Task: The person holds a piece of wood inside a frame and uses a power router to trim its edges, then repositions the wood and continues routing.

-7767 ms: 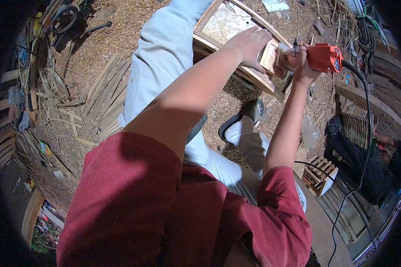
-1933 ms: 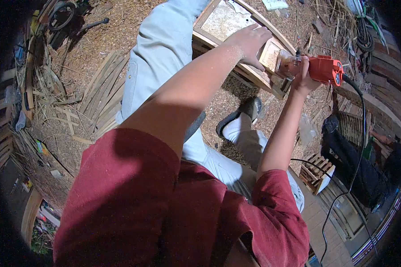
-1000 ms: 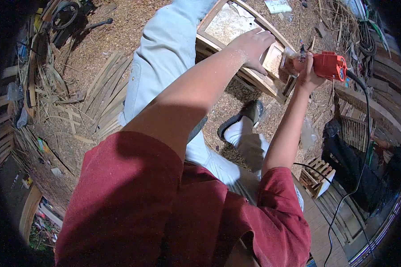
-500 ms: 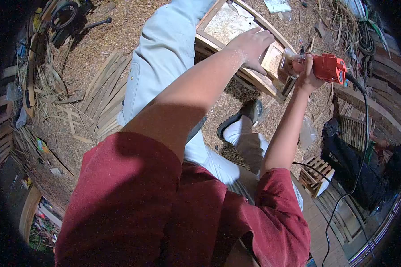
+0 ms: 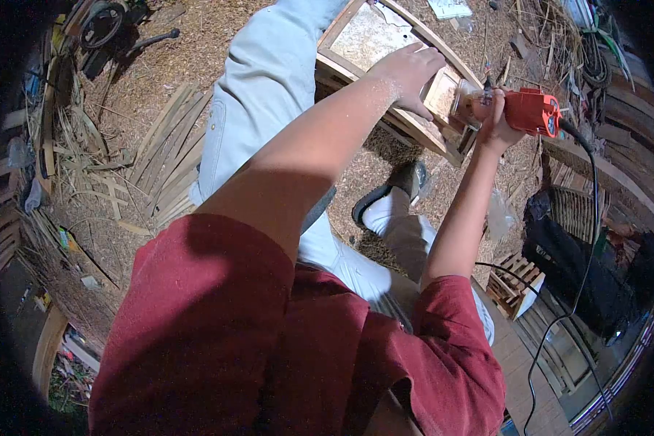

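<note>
My left hand (image 5: 408,71) lies spread flat on the wooden frame (image 5: 425,134). At its 3 o'clock, my right hand (image 5: 493,122) grips the orange trimmer (image 5: 529,112) at the frame's corner; the rail runs from 10 to 4 o'clock.

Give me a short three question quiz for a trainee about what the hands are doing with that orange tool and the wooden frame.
1. True or false: the left hand lies flat on the wooden frame.
2. Which hand grips the orange power tool? A left, B right.
3. Fill in: the tool's cord is ___ in colour.
Key: 1 true; 2 B, the right hand; 3 black.
</note>
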Demonstrator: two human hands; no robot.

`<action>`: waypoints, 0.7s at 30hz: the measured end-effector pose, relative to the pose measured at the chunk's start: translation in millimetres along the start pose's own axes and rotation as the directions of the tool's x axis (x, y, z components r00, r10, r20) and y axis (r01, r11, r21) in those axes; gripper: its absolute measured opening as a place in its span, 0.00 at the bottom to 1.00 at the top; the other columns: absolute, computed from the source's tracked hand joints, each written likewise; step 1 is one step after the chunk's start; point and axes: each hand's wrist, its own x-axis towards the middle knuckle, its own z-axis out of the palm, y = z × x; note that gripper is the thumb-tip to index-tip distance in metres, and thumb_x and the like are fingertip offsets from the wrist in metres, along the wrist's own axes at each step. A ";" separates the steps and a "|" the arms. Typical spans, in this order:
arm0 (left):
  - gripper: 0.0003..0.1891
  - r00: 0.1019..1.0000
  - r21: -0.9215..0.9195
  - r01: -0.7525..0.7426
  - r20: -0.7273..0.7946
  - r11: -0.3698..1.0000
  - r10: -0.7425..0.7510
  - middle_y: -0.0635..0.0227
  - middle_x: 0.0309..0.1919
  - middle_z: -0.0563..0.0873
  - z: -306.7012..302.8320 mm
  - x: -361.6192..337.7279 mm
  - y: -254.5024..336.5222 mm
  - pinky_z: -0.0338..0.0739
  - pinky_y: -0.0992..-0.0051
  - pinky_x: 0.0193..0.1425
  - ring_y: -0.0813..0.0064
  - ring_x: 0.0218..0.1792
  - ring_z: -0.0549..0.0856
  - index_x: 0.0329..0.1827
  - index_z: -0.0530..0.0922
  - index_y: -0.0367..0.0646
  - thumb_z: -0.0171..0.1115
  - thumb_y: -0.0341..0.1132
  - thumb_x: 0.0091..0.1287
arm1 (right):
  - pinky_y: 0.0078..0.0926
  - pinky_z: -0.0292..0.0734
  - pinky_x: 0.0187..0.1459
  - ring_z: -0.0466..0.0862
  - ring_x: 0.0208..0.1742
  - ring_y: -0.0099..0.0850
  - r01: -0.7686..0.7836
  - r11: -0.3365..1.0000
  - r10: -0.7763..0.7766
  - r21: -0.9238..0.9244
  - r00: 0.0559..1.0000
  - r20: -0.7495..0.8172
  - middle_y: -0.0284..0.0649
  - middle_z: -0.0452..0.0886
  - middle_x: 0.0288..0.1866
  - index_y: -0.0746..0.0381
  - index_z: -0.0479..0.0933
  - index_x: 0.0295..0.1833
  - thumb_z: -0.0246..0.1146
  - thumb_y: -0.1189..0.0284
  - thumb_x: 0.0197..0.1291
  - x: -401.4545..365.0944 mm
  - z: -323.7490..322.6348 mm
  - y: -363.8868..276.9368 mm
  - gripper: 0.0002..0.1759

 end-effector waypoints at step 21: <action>0.64 1.000 0.021 0.002 0.021 1.000 -0.003 0.54 0.80 0.72 -0.1 0.6 -0.2 0.53 0.58 0.92 0.60 0.84 0.67 0.81 0.65 0.35 0.82 0.69 0.47 | 0.31 0.84 0.49 0.89 0.42 0.31 -0.018 0.983 0.033 0.184 0.996 -0.080 0.42 0.90 0.43 0.67 0.84 0.47 0.78 0.73 0.58 -8.0 2.3 -16.1 0.15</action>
